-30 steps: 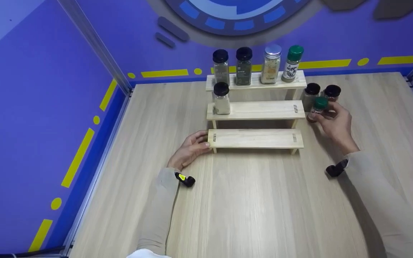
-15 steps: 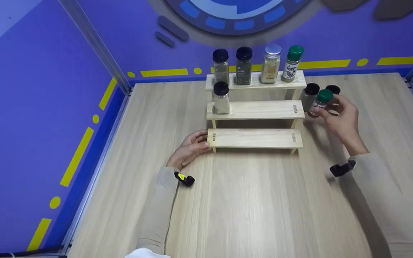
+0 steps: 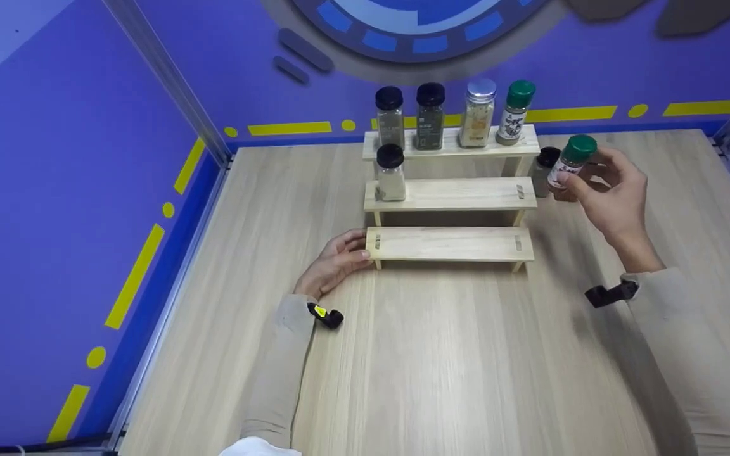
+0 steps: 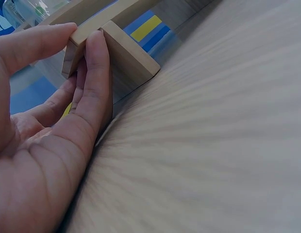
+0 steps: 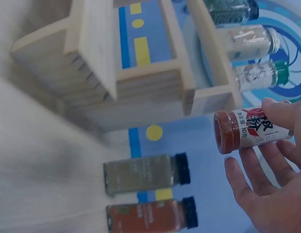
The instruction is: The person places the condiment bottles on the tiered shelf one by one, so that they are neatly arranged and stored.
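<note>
In the head view, my right hand (image 3: 615,196) holds a spice jar (image 3: 573,166) with a green cap, between thumb and fingers. It is raised off the table, slightly tilted, right of the wooden three-step rack (image 3: 447,246). Red-brown powder shows through the jar's bottom in the right wrist view. My left hand (image 3: 334,265) grips the left end of the rack's lowest step; in the left wrist view the thumb (image 4: 48,43) lies on the board's edge and the fingers (image 4: 94,82) reach to its underside and leg.
Several jars line the top step, among them a silver-capped jar (image 3: 479,117) and another green-capped jar (image 3: 514,114). A black-capped jar (image 3: 391,174) stands on the middle step's left. Right of the rack, a greyish jar (image 5: 145,174) and a reddish jar (image 5: 150,216) stand on the table.
My right hand has lifted the green-capped jar off the table, up and slightly to the right, tilting it. The left hand has stayed at the rack's lowest step.
</note>
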Motion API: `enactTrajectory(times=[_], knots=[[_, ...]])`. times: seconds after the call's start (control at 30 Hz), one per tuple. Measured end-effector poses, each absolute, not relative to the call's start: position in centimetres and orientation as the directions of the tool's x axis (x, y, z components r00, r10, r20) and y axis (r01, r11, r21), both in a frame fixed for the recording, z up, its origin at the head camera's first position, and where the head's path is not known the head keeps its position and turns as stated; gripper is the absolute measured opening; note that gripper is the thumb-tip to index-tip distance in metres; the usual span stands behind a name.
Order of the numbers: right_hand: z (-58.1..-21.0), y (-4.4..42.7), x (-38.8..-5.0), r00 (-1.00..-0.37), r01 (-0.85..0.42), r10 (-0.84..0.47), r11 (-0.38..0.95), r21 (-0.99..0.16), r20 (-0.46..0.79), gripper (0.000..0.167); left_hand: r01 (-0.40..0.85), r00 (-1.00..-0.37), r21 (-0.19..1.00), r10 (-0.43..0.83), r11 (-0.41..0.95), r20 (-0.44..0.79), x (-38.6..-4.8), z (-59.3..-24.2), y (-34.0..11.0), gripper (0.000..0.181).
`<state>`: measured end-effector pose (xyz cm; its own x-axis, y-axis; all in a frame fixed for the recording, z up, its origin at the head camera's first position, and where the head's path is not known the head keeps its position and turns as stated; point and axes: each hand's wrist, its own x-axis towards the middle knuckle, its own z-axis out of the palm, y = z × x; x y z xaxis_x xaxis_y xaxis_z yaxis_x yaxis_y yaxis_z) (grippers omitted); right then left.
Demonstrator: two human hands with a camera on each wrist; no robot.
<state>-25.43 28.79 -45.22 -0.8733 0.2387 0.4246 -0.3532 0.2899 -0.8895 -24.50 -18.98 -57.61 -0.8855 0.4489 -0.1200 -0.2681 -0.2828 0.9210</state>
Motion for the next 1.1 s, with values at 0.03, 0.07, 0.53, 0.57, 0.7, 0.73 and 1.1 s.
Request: enactTrajectory(times=[0.03, 0.07, 0.53, 0.57, 0.7, 0.73, 1.1], knots=[[-45.0, 28.5, -25.4, -0.875, -0.361, 0.234, 0.267, -0.894, 0.424, 0.046, -0.269, -0.886, 0.920, 0.447, -0.284, -0.121, -24.5, -57.6, -19.0, 0.067], [-44.9, 28.3, -25.4, -0.876, -0.367, 0.230, 0.252, -0.895, 0.424, 0.046, -0.270, -0.887, 0.920, 0.445, -0.285, -0.122, -24.5, -57.6, -19.0, 0.068], [-43.2, 24.1, -26.4, -0.878, -0.417, 0.138, 0.248, -0.874, 0.458, 0.044, -0.275, -0.886, 0.917, 0.446, -0.290, -0.124, -24.4, -57.5, -18.8, 0.065], [-43.1, 23.8, -26.5, -0.878, -0.423, 0.128, 0.243, -0.873, 0.461, 0.044, -0.276, -0.887, 0.916, 0.445, -0.290, -0.126, -24.4, -57.5, -18.8, 0.065], [-42.8, 22.4, -26.9, -0.880, -0.431, 0.100, 0.241, -0.870, 0.464, 0.044, -0.275, -0.887, 0.918, 0.444, -0.286, -0.127, -24.3, -57.6, -18.9, 0.065], [-42.7, 22.0, -27.0, -0.881, -0.434, 0.093, 0.234, -0.870, 0.464, 0.044, -0.271, -0.887, 0.920, 0.445, -0.282, -0.125, -24.3, -57.6, -18.9, 0.065], [-42.2, 17.7, -28.3, -0.868, -0.485, 0.019, 0.170, -0.858, 0.495, 0.045, -0.250, -0.890, 0.932, 0.442, -0.263, -0.114, -24.4, -57.7, -19.1, 0.064]])
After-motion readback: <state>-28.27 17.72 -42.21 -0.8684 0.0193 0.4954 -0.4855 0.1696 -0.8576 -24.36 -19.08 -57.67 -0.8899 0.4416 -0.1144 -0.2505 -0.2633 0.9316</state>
